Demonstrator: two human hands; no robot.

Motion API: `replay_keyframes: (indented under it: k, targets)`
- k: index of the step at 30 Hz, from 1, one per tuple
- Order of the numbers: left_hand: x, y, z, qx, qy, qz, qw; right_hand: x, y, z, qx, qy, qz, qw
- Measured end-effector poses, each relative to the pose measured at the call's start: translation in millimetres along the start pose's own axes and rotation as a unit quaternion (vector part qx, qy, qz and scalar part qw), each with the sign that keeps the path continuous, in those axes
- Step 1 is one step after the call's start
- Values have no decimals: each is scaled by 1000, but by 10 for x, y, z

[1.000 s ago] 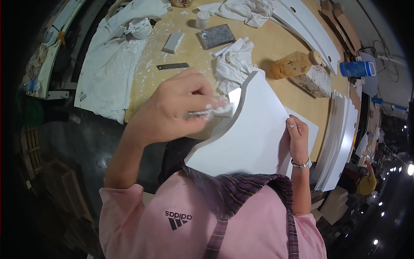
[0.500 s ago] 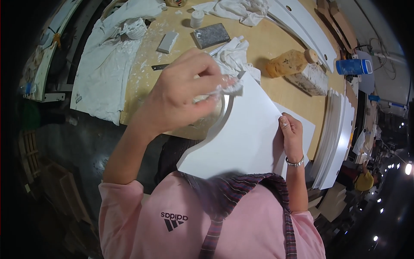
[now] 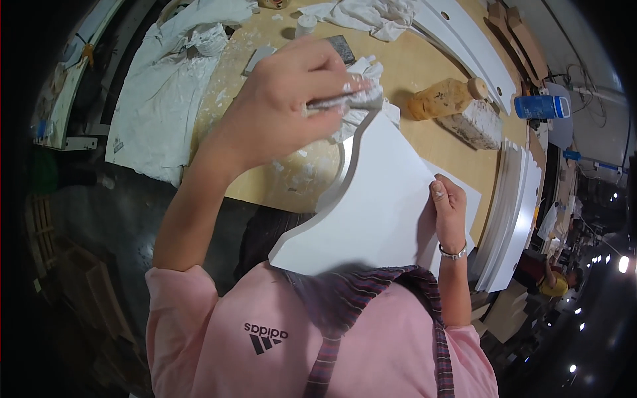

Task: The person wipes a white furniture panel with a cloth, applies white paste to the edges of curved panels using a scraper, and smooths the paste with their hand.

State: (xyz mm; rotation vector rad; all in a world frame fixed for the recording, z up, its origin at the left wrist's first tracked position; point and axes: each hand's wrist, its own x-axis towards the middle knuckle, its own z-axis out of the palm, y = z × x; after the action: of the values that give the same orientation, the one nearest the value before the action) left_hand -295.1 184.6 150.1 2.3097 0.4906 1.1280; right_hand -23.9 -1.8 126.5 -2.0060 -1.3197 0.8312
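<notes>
A white board [image 3: 371, 199] with a curved, wavy left edge is propped against my striped apron, its far end over the table. My right hand [image 3: 449, 205] is closed on the board's right edge, thumb on top. My left hand [image 3: 285, 99] pinches a folded greyish-white pad [image 3: 368, 98] at the board's far tip; whether it is cloth or an abrasive sheet I cannot tell. White dust coats those fingertips. Just beyond lies a crumpled white cloth [image 3: 366, 69]. A dark grey block [image 3: 343, 48] and a light grey block [image 3: 257, 60] are partly hidden behind my left hand.
An amber-stained bottle [image 3: 441, 98] leans on a white-smeared block [image 3: 472, 125]. Stacked white panels [image 3: 511, 212] line the right side, and a blue jug [image 3: 539, 106] lies beyond. White sheeting [image 3: 159, 99] covers the table's left part. Another person [image 3: 554, 285] is far right.
My left hand has moved slightly away from me with the pad, along the board's far tip. It now covers more of the grey blocks. My right hand keeps its hold.
</notes>
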Motion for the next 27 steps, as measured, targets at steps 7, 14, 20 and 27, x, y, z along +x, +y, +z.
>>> replay_keyframes:
  k: [7,14,20,27]
  targets:
    - [-528,274,-82,-166,-137,-25,976,-23,65,-49,25,21,4,999]
    - [-644,414,-543,-104,-206,-101,968,39,34,3,25,10,6,1000]
    - [-692,388,-452,-158,-196,-69,965,28,57,-17,3,18,-4,1000]
    - [-759,508,-641,-63,-185,-94,976,28,99,-10,37,35,20,998]
